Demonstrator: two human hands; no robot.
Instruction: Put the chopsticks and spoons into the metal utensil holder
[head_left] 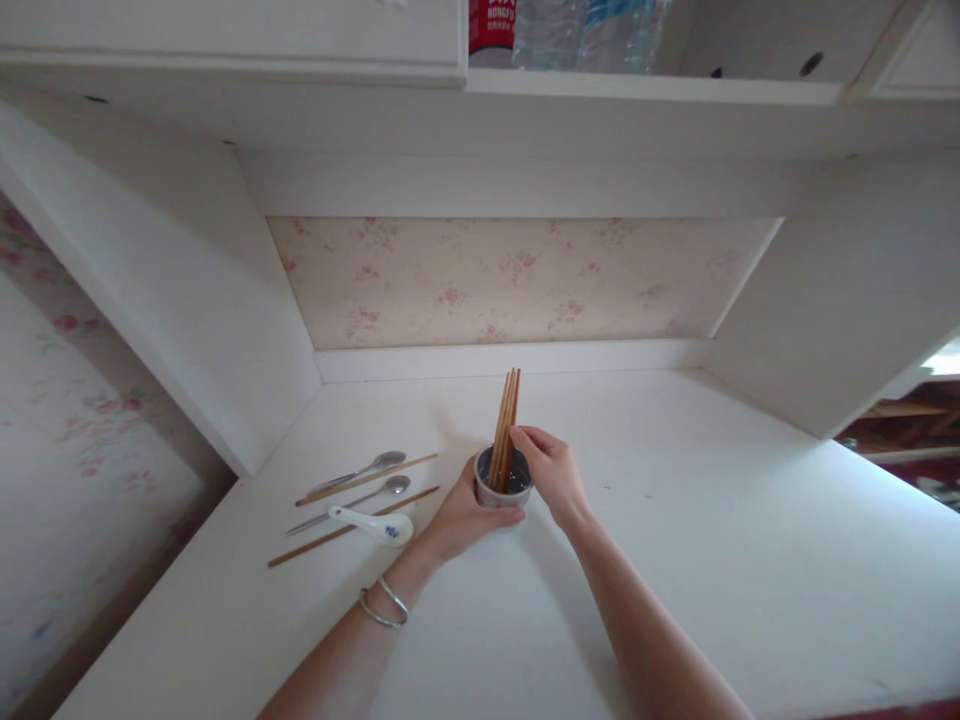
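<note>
Probably the likeliest trouble here is the cup [501, 498] tipping. It is mid-surface between the front and back edges of the white surface [720, 510], nearer the left edge than the right, and the tall bundle of chopsticks [504, 430] stands well above its rim, leaning slightly. The left hand [459, 522] wraps the cup's side, fingers curled and thumb across the front; if that hold slackened while the chopsticks were pushed sideways, the top-heavy load could topple it. I cannot tell whether the cup's base is touching the surface.

The right hand [551, 475] has its thumb and forefinger narrowed on the chopsticks just above the rim. How many sticks that pinch truly holds is hidden, so one outside it could slip, fan out or scrape against the wall of the cup.

Toward the left edge lie two loose chopsticks [330, 541], two metal spoons [396, 485] and a white spoon [388, 530], which lies across one stick. The left forearm is just beside that white spoon, so a careless backward sweep could knock it, and the round sticks might roll toward the left edge.
</note>
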